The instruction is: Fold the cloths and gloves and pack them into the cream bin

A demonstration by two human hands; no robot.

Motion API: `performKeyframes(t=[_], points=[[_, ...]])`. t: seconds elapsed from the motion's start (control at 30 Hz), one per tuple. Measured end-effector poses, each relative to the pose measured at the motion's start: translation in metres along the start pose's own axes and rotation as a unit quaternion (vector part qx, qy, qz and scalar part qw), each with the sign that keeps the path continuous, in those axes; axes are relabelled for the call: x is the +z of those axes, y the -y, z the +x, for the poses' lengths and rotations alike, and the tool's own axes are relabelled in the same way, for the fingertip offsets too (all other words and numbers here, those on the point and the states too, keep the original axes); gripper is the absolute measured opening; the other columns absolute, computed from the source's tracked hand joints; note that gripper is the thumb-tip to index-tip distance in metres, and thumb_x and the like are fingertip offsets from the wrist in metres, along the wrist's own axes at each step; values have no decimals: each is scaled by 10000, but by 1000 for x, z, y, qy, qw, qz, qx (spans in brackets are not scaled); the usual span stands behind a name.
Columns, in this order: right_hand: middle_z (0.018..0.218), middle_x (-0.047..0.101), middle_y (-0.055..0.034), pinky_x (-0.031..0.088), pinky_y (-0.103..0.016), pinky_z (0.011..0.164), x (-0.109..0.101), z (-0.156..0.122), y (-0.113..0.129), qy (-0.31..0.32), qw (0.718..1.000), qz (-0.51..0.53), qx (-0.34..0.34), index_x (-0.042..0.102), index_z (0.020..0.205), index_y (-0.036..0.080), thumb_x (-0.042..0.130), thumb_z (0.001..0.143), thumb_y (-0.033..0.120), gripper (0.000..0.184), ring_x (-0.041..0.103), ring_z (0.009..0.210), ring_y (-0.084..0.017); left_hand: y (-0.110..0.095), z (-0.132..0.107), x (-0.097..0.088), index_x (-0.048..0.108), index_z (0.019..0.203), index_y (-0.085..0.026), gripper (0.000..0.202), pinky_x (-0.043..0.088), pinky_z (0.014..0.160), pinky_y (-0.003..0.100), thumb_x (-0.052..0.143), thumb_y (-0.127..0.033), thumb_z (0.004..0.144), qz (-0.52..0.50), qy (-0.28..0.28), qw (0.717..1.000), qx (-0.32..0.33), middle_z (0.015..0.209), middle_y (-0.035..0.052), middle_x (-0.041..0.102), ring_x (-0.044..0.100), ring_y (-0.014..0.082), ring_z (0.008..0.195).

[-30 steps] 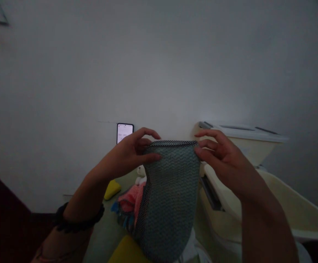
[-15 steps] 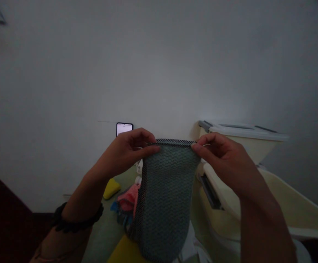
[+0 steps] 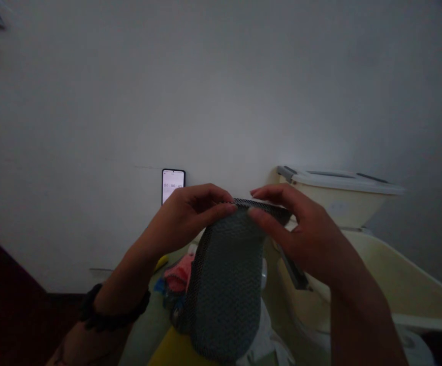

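Grey-green mesh cloth (image 3: 226,290) hangs below both hands, its dark-edged top band running between them, body dropping toward the pale green surface (image 3: 147,328). Left hand (image 3: 192,211): thumb and index finger closed together on the band, left of its middle. Right hand (image 3: 301,223): thumb tip against the near face just under the band, index tip above it, a gap between the two; the cloth's right corner slants in behind the thumb. Whether the hidden fingers there grip, cannot tell.

Writing: phone (image 3: 173,178) upright near the wall, beyond the left hand, screen lit, digits 00:00:4-something, last figure too blurred. Small pale label (image 3: 338,207) on the upper cream bin (image 3: 371,206), illegible. No brand readable.

Beside the cloth, left: pink fabric (image 3: 180,274). Yellow item (image 3: 173,351) partly behind its lower end.
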State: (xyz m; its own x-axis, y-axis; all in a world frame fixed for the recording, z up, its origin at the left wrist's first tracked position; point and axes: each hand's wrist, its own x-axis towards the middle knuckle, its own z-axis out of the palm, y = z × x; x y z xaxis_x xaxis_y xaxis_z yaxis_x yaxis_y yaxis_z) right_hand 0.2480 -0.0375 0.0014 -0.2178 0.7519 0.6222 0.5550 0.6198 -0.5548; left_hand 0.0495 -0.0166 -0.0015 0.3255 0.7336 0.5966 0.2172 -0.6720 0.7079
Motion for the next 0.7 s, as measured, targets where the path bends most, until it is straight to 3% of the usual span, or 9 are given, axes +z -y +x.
performKeyframes(t=[0.17,0.33,0.47,0.57,0.7], points=[[851,679,11,456,-265,688,5,-4,15,60,998,-8,-23,592,833,231,585,837,304,74,621,771,-145,-5,-4,4,669,856,-169,74,504,620,183,610,-204,826,24,55,998,17,769,-1,701,641,109,693],[859,656,20,432,-257,717,1,-5,15,87,996,-12,-27,552,797,216,566,829,236,40,599,808,-134,-7,-7,2,663,900,-181,115,491,645,171,566,-231,866,37,87,995,32,798,-6,693,631,101,726],[675,558,45,378,-243,547,0,-5,15,107,993,-30,-25,510,715,204,550,805,202,99,494,585,-96,-10,-8,3,641,905,-180,90,493,660,163,571,-217,863,22,117,992,39,800,-11,678,627,91,722],[649,530,41,366,-251,537,0,-4,13,78,996,-36,-28,516,703,199,557,795,203,101,478,582,-103,-9,-8,3,599,913,-178,79,498,648,172,594,-221,847,0,107,994,20,804,-10,646,614,90,706],[751,586,12,405,-266,622,-2,-2,8,-9,999,-21,-46,517,701,196,592,785,202,113,540,697,-126,-6,-8,4,524,932,-182,142,472,568,162,617,-225,832,-37,110,993,-12,758,-27,585,575,77,654]])
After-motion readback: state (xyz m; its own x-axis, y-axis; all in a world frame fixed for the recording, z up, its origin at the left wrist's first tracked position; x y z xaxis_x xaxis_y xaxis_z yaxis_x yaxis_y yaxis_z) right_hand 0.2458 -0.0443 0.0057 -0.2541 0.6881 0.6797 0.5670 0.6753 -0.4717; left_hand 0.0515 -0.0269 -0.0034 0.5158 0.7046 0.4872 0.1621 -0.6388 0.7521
